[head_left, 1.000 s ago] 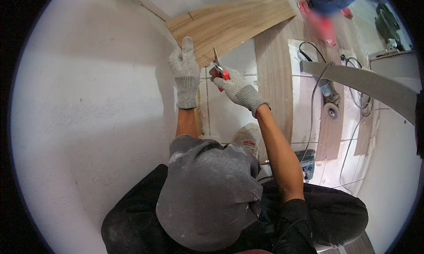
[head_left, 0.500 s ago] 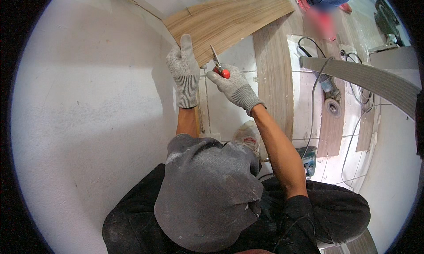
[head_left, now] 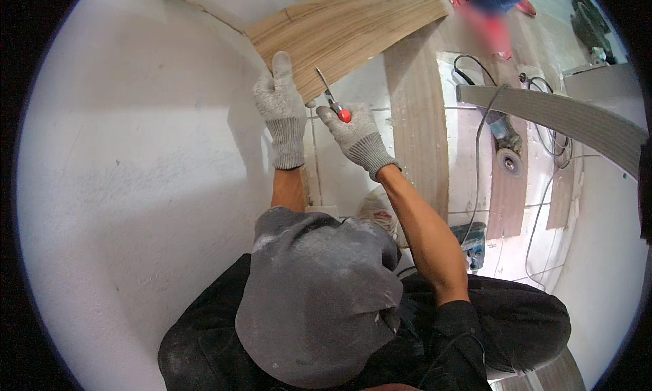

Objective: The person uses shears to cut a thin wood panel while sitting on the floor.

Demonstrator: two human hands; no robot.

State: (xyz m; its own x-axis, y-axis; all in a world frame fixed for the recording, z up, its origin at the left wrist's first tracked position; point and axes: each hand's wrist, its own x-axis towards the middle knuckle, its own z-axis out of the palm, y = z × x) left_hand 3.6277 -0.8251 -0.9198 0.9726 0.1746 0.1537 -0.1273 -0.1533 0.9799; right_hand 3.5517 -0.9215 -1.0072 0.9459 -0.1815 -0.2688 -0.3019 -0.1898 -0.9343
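Note:
A wood-grain floor plank is held up at a slant, its near corner in my gloved left hand. The left thumb points up along its face, and a fingertip shows below the corner. Closed in my gloved right hand is a red-handled knife, its narrow metal blade pointing up and left. The blade tip is close to the plank's near edge; I cannot tell if it touches. Both gloves are pale grey knit with ribbed cuffs.
A white wall rises on my left. To the right lie an angle grinder with cables, a teal power tool and laid plank strips. A ridged grey panel juts in. Another person's red shoe shows at the far right.
The knife and my right hand have shifted slightly left and down from the plank. The view has drifted a little; my left hand keeps its hold on the corner.

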